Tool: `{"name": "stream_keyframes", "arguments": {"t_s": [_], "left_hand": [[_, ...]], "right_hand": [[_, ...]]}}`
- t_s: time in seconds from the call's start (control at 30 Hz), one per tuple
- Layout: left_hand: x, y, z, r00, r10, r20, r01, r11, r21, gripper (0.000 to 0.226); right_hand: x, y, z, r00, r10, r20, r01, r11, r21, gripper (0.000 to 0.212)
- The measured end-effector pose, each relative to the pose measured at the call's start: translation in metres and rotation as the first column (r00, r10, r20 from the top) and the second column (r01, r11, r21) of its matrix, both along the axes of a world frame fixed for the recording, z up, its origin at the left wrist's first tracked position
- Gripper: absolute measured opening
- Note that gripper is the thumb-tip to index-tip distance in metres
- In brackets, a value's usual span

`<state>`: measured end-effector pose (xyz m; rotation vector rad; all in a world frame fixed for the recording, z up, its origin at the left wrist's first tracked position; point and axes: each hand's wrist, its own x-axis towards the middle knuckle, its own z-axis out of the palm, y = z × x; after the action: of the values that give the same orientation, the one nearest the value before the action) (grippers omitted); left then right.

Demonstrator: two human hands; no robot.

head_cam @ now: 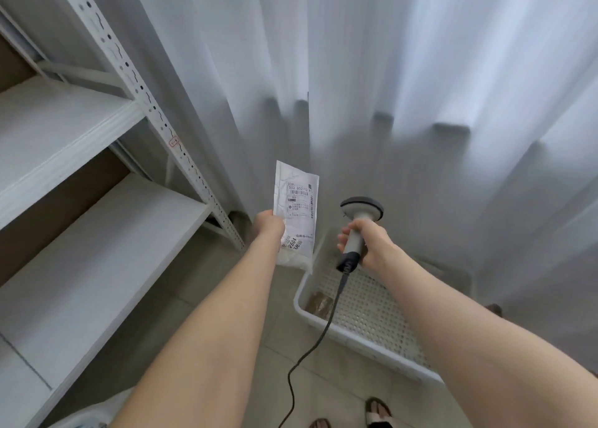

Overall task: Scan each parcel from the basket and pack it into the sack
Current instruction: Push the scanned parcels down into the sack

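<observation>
White parcel held up beside a handheld scanner, above the basket.

The parcel [296, 207] is a flat, slightly crinkled white mailer bag, held upright in the air in front of the curtain [388, 88], with a printed shipping label [300, 201] bearing barcodes facing the camera. The left hand [270, 225] pinches its lower left edge, arm stretched forward. The right hand [372, 243], fingers wrapped around the grey handle, holds the scanner [360, 209] just to the right of the parcel, head uppermost, with its dark cable [320, 334] hanging to the floor. Below them the white perforated basket [372, 343] sits on the tiled floor, holding a small brown item [319, 303], possibly another parcel, though it is too blurred to tell. A white metal shelf [97, 233] stands on the left.
</observation>
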<state>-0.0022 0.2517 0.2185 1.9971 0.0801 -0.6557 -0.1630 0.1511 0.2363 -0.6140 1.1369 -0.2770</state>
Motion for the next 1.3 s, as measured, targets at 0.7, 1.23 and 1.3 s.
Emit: {"name": "stream_keyframes", "arguments": {"t_s": [0.7,1.23,1.3], "left_hand": [[-0.037,-0.073,-0.316,0.989,-0.138,-0.052,0.146,0.958,0.247,0.027],[-0.04,-0.111,-0.553,0.961,-0.264,-0.086,0.278,0.911,0.304,0.024],[-0.041,-0.112,-0.571,0.96,-0.263,-0.093,0.279,0.913,0.299,0.024]], "right_hand": [[-0.02,-0.055,-0.352,0.964,-0.024,-0.263,0.106,0.947,0.303,0.043],[-0.02,-0.079,-0.595,0.923,-0.142,-0.358,0.271,0.9,0.341,0.019],[-0.018,-0.075,-0.618,0.92,-0.122,-0.373,0.263,0.897,0.355,0.024]]}}
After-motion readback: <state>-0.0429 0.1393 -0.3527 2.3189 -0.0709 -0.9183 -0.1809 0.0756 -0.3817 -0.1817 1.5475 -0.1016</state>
